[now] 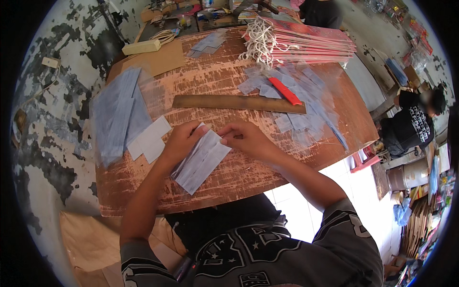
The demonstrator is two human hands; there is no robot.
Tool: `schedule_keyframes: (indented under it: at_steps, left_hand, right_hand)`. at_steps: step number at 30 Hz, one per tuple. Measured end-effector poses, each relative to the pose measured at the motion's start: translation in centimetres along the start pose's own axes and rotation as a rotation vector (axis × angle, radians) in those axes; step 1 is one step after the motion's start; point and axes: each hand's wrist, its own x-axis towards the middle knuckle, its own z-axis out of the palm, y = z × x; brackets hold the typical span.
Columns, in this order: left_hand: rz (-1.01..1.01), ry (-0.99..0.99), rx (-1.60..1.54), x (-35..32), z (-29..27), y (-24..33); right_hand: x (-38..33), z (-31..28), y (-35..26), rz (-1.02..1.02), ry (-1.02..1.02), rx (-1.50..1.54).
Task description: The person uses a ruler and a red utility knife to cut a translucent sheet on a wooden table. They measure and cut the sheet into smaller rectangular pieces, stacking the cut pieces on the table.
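Near the front of the worn brown table, my left hand (183, 139) grips the upper left edge of a stack of clear plastic sheets (203, 160), thumb on top. At the stack's upper right corner, the fingers of my right hand (245, 138) are pinched together on the sheets' edge. Just left of my left hand lie a few smaller pale sheets (149, 138), and beyond them larger plastic sheets (114, 117). A long brown ruler (224, 102) lies across the table beyond my hands. A red cutter knife (285, 91) rests over its right end.
Loose plastic pieces (306, 119) spread at the right, with red bags with white cord handles (311, 43) piled behind. A power strip (141, 47) and cardboard (165, 58) lie at the back left. One person (409, 119) sits at the right; another (321, 12) is at the back.
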Motion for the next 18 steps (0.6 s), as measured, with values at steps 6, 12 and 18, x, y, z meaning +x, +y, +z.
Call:
schedule_keyframes:
  at_steps: [6, 12, 18]
  left_hand:
    - [-0.049, 0.051, 0.004, -0.6, 0.3, 0.8]
    - [-0.066, 0.073, -0.014, -1.7, -0.4, 2.4]
    - [-0.104, 0.043, -0.083, -3.1, -1.8, 2.1]
  right_hand:
    - [-0.8, 1.4, -2.0, 0.134, 0.05, 0.118]
    - [-0.9, 1.6, -3.5, 0.203, -0.05, 0.14]
    - [-1.1, 0.9, -2.8, 0.101, -0.029, 0.21]
